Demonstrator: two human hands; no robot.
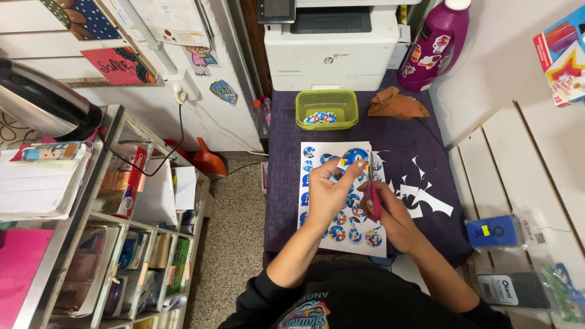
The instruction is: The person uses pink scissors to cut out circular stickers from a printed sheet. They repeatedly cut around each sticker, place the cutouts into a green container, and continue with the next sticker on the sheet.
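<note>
Left hand pinches sticker (right hand grips scissors)

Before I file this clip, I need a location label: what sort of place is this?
Probably a small home craft or print corner. A printer stands behind a purple-covered table, the right hand cuts a sheet of round stickers with scissors, and shelves hold paper supplies.
</note>
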